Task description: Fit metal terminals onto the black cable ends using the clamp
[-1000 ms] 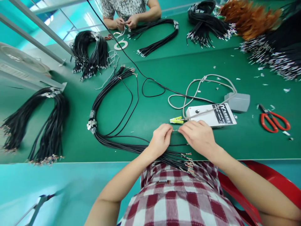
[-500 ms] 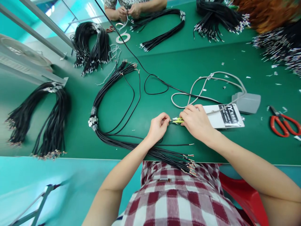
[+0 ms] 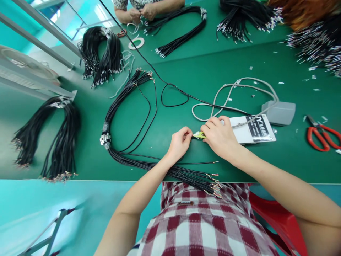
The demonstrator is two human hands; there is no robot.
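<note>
In the head view, my left hand (image 3: 181, 142) pinches the end of a black cable, partly hidden by the fingers. Close to its fingertips is a small yellow-green clip (image 3: 199, 135), gripped by my right hand (image 3: 217, 135). The cable end and the clip's tip meet or nearly meet; which, I cannot tell. Under my left forearm runs a bundle of black cables (image 3: 128, 162), tied with silvery tape and curving round to the left. Bare coppery and coloured wire ends show near my lap. A white labelled board (image 3: 243, 137) lies just beyond my right hand.
A grey box (image 3: 281, 113) with a looped grey cord (image 3: 241, 85) sits right of centre. Red-handled scissors (image 3: 317, 137) lie farther right. Tied cable bundles (image 3: 64, 124) rest at the left and back. Across the table, another person's hands (image 3: 144, 13) work beside a tape roll (image 3: 136, 43).
The view has shifted slightly. My right hand and the clip have moved a little leftward, nearer my left fingertips. Both grips look the same.
</note>
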